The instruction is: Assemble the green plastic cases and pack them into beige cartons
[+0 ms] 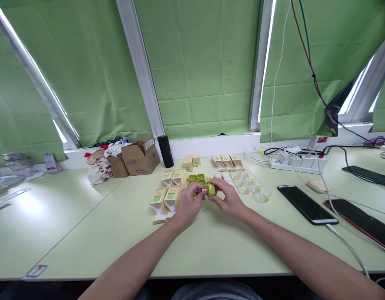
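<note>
My right hand [225, 196] grips a small, glossy green rounded case [211, 190] above the table. Beside it, the fingers of my left hand [191, 201] pinch a tiny pale-orange piece [204, 190] against the case's left side; its kind is too small to make out. Just behind my hands sit several small green square containers [196, 178], partly hidden. To the left, open cardboard boxes [172, 196] with green labels stand in a group. Clear plastic cups [246, 183] with yellow spots are clustered right of my right hand.
More small boxes [226, 162] stand behind. Further left are a black cylinder [165, 151], a brown carton [141, 158] and a patterned bag [98, 168]. On the right lie a black-screened phone [306, 204] with a cable, another dark device [364, 221] and a white power strip [298, 163].
</note>
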A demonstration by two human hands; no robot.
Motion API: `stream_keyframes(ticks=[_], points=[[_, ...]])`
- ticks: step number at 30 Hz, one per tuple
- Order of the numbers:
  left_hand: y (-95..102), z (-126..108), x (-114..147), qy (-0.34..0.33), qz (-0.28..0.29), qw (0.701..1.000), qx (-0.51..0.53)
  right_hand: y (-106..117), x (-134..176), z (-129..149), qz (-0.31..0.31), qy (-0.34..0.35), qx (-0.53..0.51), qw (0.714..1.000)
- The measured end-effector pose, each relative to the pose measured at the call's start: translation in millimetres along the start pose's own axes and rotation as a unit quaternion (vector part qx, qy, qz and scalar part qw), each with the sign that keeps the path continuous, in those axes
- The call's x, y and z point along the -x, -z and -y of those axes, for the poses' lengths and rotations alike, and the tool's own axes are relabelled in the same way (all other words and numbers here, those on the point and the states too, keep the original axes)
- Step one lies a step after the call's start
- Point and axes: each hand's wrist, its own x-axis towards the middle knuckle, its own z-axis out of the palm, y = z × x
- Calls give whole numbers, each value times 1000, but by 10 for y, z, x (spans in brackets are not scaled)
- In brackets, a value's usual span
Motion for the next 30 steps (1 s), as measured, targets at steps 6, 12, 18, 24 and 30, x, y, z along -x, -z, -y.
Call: stream_keyframes(ticks=[6,12,18,24,30], points=[[-13,-43,-6,-6,-18,1000,1,-17,-33,57,-9,-32,-62,998],[-18,-35,4,-29,-33,999,-33,-7,-54,106,-24,-55,-142,988],[29,-57,-7,-69,-61,990,-103,30,-64,47,-61,-47,-82,994],[20,-56,-4,-69,-39,991,-105,64,-40,59,-56,13,30,998],[1,-30,0,-80,-11,988,-130,61,-11,75,-19,121,126,984]])
